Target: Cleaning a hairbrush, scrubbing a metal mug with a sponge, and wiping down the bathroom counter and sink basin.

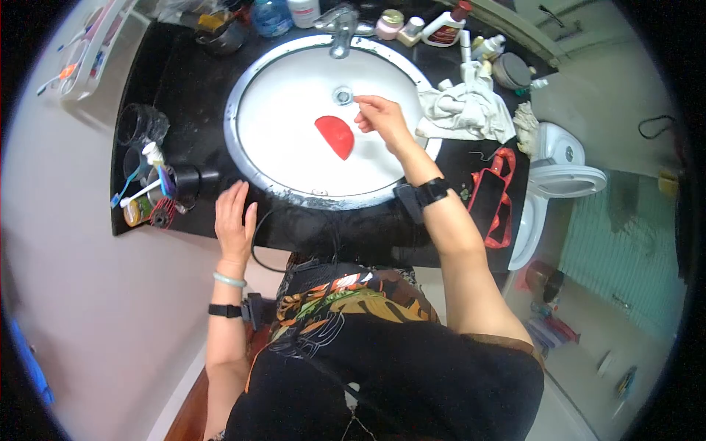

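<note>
My right hand [381, 118] is over the white basin [287, 149] of an oval sink. Its index finger points towards the metal drain [342, 96], and I cannot tell whether it touches. The other fingers are loosely bent, and nothing shows in them. A red half-moon-shaped piece [335, 136] lies in the basin just left of that hand; its material is unclear. Left of the sink's front rim, my left hand [234, 218] is at the black counter's front edge, fingers spread and holding nothing. A metal faucet [343, 33] stands behind the basin.
Several bottles and jars, including a white bottle with a red cap [445, 25], line the back. To the right lie a crumpled white cloth [469, 107] and a red-edged item [499, 204]. Cups and toothbrushes [140, 187] crowd the left end. A black cable [256, 237] hangs over the front edge.
</note>
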Action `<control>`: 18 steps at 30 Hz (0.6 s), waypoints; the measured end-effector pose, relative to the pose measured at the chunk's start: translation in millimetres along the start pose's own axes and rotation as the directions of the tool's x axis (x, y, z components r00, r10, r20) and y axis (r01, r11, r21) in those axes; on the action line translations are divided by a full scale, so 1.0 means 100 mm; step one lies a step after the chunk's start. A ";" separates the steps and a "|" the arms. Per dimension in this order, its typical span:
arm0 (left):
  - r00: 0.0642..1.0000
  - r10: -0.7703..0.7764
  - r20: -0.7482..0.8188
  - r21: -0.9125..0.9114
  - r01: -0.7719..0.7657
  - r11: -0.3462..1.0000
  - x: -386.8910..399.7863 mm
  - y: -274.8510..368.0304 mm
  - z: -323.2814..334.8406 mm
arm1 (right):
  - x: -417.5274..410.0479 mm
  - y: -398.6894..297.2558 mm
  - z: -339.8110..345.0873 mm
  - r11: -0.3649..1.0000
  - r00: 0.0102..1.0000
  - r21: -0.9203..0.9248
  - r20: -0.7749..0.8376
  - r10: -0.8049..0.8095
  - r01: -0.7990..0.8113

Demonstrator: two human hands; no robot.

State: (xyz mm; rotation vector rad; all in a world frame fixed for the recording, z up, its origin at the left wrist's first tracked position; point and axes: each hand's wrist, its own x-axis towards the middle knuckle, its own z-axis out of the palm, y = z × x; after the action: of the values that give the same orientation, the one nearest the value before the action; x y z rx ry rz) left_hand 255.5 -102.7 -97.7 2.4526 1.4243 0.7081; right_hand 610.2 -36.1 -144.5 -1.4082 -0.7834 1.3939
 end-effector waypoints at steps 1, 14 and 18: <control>0.998 0.050 0.042 0.042 -0.051 0.998 0.10 -0.07 0.06 | 0.08 0.02 0.06 0.999 0.999 0.019 0.025 -0.030 0.029; 0.958 0.082 0.276 0.170 -0.133 0.976 0.39 -0.59 0.02 | 0.84 -0.67 0.69 0.940 0.979 0.326 0.136 -0.150 0.099; 0.961 0.080 0.263 0.150 -0.123 0.981 0.50 -0.64 0.05 | 1.27 -0.98 0.83 0.810 0.963 0.582 0.172 -0.208 0.071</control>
State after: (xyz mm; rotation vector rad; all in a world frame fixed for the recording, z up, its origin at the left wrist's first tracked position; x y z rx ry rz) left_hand 230.0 -27.1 -114.2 2.6423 1.3122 0.2838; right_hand 564.3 128.9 -87.7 -0.7131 -0.5269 1.5249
